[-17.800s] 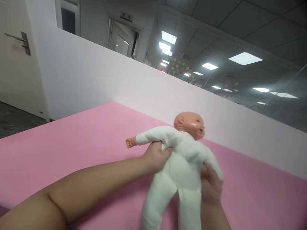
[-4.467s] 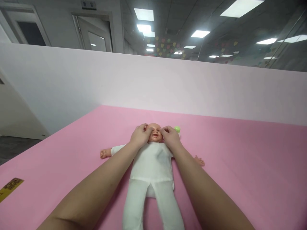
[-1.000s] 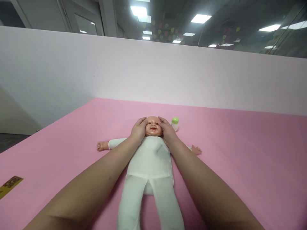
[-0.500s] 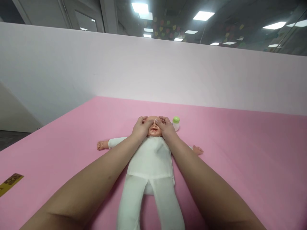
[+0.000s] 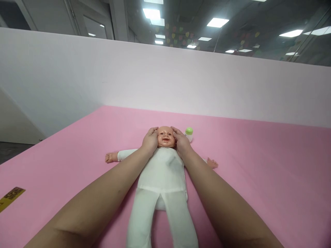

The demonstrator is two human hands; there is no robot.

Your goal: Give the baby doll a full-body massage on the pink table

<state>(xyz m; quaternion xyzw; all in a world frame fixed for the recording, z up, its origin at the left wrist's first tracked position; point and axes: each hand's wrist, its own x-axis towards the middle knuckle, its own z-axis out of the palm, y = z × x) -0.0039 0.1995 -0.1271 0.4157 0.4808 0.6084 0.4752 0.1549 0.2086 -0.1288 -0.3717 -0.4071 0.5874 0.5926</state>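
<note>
A baby doll with a white cloth body lies on its back, its head toward the far wall and its arms spread sideways. My left hand cups the left side of the doll's head, fingers curved along it. On the other side my right hand cups the head in the same way. Between the two hands the doll's whole face shows. My thumbs rest at the edges of the head, partly hard to make out. Both forearms reach over the doll's arms and cover parts of them.
Just beyond my right hand stands a small bottle with a green cap. The pink surface runs back to a white wall. A yellow label is stuck at the left front.
My thumbs have moved outward from the doll's eyes to the sides of its head, uncovering the face. The hands still cup the head. The camera has tilted up slightly.
</note>
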